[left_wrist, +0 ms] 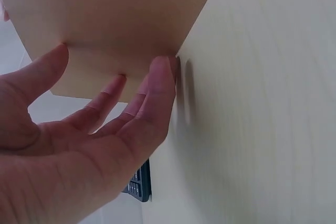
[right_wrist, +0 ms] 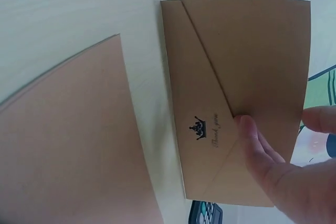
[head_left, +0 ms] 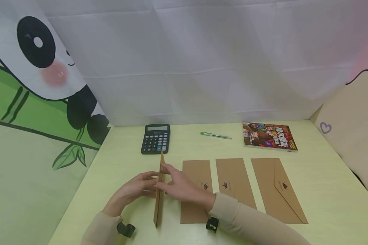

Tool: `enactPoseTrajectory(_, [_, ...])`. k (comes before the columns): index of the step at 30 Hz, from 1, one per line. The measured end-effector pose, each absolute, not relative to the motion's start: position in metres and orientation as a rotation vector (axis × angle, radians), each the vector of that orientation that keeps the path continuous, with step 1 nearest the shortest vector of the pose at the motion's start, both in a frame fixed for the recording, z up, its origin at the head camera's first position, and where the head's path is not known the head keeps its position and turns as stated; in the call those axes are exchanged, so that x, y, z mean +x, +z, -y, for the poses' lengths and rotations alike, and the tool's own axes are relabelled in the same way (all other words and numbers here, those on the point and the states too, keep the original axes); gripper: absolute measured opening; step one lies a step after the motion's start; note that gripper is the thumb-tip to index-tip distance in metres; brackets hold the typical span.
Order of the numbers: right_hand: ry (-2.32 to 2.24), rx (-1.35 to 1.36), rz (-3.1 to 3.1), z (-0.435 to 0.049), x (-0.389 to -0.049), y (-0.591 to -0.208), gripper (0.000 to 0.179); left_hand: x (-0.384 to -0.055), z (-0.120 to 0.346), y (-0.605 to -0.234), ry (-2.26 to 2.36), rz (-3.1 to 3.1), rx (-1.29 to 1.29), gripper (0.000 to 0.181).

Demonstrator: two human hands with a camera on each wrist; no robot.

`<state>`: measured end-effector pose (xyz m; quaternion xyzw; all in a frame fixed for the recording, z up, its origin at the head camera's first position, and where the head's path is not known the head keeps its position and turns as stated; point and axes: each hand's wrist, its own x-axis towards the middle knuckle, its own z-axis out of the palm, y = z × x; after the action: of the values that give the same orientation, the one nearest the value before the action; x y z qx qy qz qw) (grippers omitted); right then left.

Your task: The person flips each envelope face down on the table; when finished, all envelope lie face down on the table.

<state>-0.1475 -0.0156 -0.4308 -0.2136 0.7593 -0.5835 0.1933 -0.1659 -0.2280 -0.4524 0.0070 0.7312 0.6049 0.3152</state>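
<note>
A brown paper envelope (head_left: 158, 211) stands on its long edge on the table between both hands. My right hand (head_left: 182, 185) pinches its upper edge, thumb over the top and a finger on the flap side. In the right wrist view this envelope (right_wrist: 252, 66) shows its closed flap, a black crown and "Thank you" lettering. From the other side, my left hand (head_left: 134, 189) touches the plain face with thumb and fingertips, its fingers loosely extended in the left wrist view. Three similar envelopes, the left one (head_left: 196, 173), the middle one (head_left: 230, 170) and the right one (head_left: 265, 173), lie in a row to the right.
Behind the upright envelope lies a black calculator (head_left: 155, 139). A green pen (head_left: 216, 135) and a colourful booklet (head_left: 270, 136) rest toward the back of the pale yellow table (head_left: 125, 149). White cloth (head_left: 202, 85) rises along the far edge, with printed panels on both sides.
</note>
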Motion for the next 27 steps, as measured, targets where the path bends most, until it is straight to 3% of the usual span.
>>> enactPoseTrajectory(20, [-1.699,-0.488,-2.096,0.0129,-0.1441,-0.4264,0.074,-0.1651,0.2204,-0.4479,1.371,-2.206,-0.1,0.066])
enactPoseTrajectory(27, [-1.724,-0.504,-2.111,0.0122,-0.1441,-0.426,0.075,-0.1649,0.2202,-0.4487,1.326,-2.276,-0.187,0.077])
